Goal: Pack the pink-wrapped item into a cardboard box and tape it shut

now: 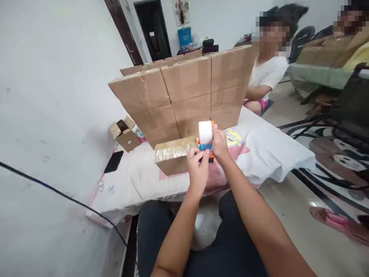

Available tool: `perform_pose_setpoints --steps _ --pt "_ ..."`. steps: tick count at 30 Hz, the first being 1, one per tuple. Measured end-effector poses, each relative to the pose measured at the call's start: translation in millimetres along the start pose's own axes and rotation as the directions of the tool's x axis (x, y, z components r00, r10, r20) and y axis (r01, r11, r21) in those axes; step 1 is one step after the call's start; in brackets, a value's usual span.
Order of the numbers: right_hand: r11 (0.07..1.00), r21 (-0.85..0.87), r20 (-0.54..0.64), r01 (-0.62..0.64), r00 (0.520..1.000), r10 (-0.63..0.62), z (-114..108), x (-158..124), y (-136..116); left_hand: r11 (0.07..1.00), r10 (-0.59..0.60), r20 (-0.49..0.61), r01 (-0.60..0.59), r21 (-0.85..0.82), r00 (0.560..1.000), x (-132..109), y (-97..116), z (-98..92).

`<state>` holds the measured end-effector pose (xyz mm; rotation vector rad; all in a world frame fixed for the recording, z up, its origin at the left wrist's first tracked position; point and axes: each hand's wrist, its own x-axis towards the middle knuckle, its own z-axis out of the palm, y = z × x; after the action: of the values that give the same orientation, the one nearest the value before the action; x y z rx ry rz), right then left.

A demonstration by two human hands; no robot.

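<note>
A tape dispenser (205, 147) with blue and orange parts carries a wide, pale tape roll (205, 132). My right hand (220, 143) is closed around its right side and holds it upright over the bed's front edge. At its lower end my left hand (198, 166) pinches with thumb and fingers; whether a tape end lies between them is too small to tell. Just left of the dispenser, behind my left hand, sits a closed cardboard box (173, 161) with shiny clear tape along its upper edge.
Stacked cardboard boxes (190, 80) form a wall behind the small box. On the sheet-covered bed (138, 181) lie a dark flat tablet-like object (113, 161) and an open box (128, 139). A person (266, 77) sits at the right; another is farther back. A black cable (63, 194) hangs at left.
</note>
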<state>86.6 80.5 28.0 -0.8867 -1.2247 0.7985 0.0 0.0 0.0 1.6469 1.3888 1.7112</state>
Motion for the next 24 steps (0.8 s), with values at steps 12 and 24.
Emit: perform_pose_setpoints --steps 12,24 --pt "0.997 0.058 -0.166 -0.051 0.984 0.060 -8 12 4 0.973 -0.161 0.148 0.182 -0.143 0.976 -25 0 -8.3" --pt "0.978 0.167 -0.205 -0.122 0.966 0.155 -13 12 3 0.987 -0.149 0.187 0.157 -0.030 0.971 -50 -5 -18.5"
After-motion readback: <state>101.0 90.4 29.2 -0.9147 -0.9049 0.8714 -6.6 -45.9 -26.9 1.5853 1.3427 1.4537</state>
